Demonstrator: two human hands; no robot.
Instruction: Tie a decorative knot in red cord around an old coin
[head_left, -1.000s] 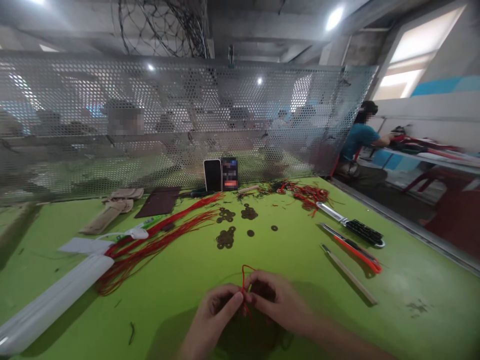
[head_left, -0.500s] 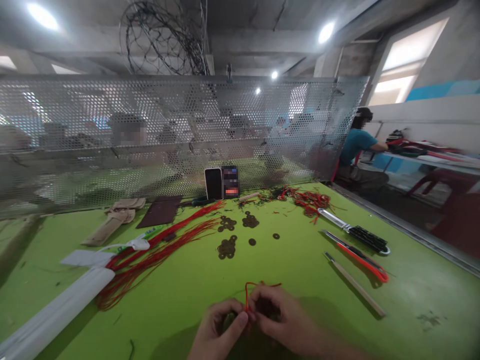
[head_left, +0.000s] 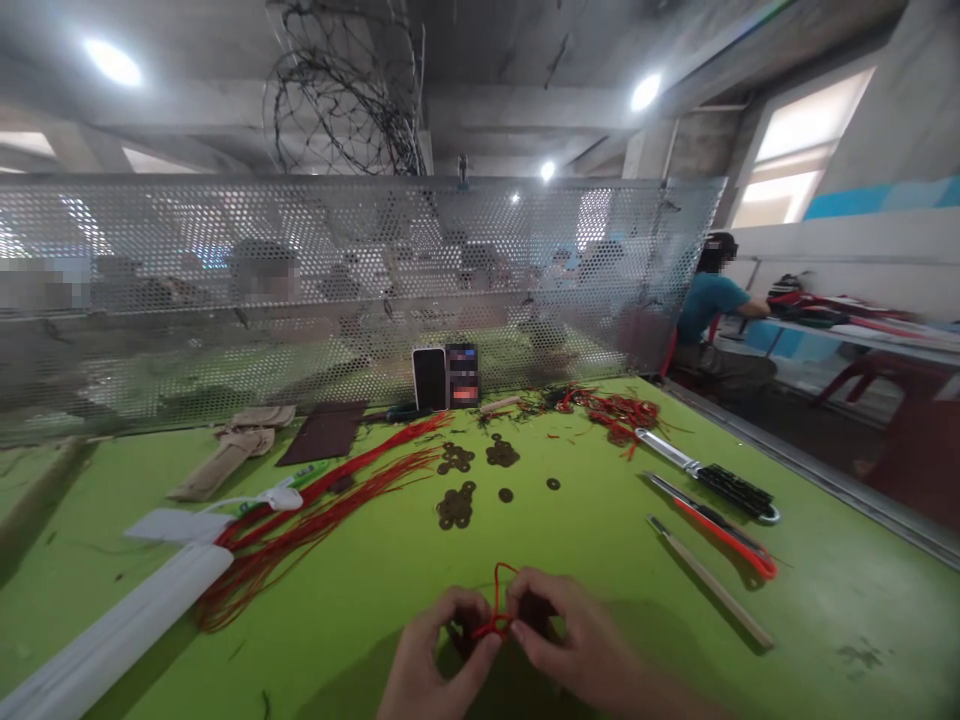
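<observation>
Low in the middle of the head view, a red cord (head_left: pixel 499 592) is pinched between both hands, with a loop of it rising above the fingers. My left hand (head_left: pixel 446 650) is closed, thumb and forefinger gripping the cord near a small crossing. Close on its right, my right hand (head_left: pixel 566 632) is also closed and pinches the same cord. Part of the cord is hidden by the fingers. Beyond the hands lie round brown coins with holes (head_left: pixel 456 506) in several clusters, plus two single ones.
Bundles of red cords (head_left: pixel 322 530) fan out from a white roll (head_left: pixel 127 630) on the left. At right lie a brush (head_left: pixel 731 490), an orange cutter (head_left: pixel 716 530) and a wooden-handled tool (head_left: pixel 712 585). Two phones (head_left: pixel 430 380) lean against the perforated metal screen (head_left: pixel 337 330). A person (head_left: pixel 712 300) sits beyond.
The cord has been drawn across itself, and its crossing shows between the fingertips now. The hands have parted slightly. The camera view has tilted up a little.
</observation>
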